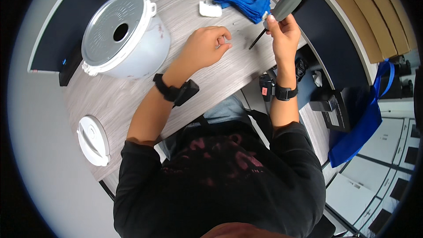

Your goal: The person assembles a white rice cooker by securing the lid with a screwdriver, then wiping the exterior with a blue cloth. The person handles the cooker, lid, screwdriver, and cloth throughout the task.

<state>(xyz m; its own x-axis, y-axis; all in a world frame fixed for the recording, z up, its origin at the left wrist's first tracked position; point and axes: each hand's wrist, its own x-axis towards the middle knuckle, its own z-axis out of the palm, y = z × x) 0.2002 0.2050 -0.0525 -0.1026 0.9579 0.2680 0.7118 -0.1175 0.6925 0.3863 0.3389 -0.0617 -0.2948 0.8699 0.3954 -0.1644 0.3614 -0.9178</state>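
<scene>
My right hand point(284, 33) is closed around a screwdriver point(288, 5) with a thick grey handle. Its dark shaft points down and to the left, the tip above the table. My left hand point(207, 46) is loosely curled over the table, thumb and index finger apart, with nothing visible between them. To its left stands a white round pot-like housing point(152, 46), tilted, with a grey disc-shaped top point(103, 22) that has a dark central hole. Beyond the hands lie a small white plastic piece point(210, 9) and a tiny metal bit point(234, 24), perhaps a screw.
A crumpled blue cloth point(246, 1) lies at the back, near the screwdriver. A white oval lid point(93, 141) with a handle rests at the table's left edge. Dark partitions border the table. Cardboard boxes point(370, 13) and a blue bag point(357, 134) are on the right.
</scene>
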